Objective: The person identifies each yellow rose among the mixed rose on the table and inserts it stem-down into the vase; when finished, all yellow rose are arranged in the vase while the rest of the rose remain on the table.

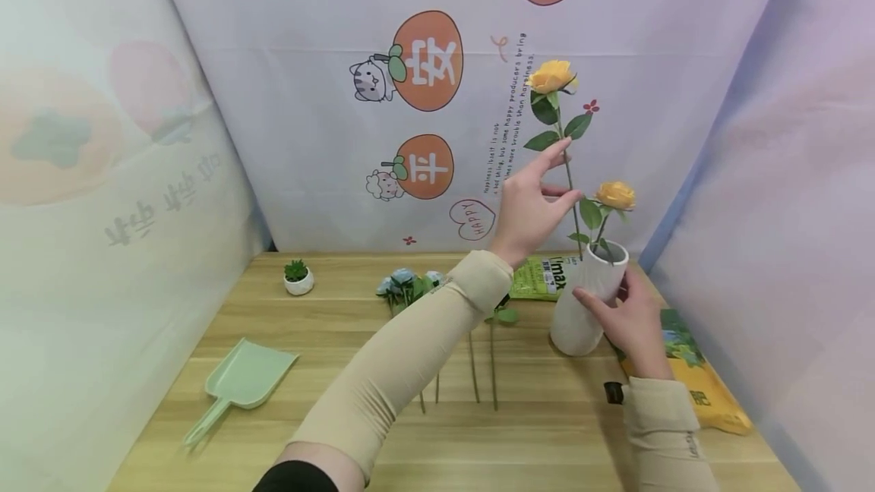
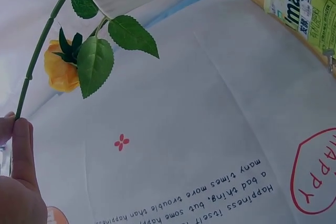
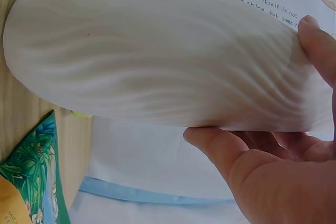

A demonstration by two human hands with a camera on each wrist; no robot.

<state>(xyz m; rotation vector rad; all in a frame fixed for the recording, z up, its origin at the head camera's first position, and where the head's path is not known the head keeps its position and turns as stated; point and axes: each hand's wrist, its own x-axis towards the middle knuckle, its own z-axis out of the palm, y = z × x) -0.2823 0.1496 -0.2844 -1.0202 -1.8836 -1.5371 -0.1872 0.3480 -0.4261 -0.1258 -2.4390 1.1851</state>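
Observation:
My left hand pinches the stem of a yellow rose and holds it upright, bloom on top. The stem's lower end shows free in the left wrist view, beside the vase mouth. My right hand grips the white vase, thumb on one side and fingers on the other. This vase, with wavy ridges, leans slightly to the right over the table. A second, shorter yellow rose stands in its mouth. Inside the vase, that rose's stem is hidden.
Blue flowers and several stems lie mid-table, partly behind my left arm. A green packet lies behind the vase, a yellow bag right. At left are a green dustpan and a small potted succulent.

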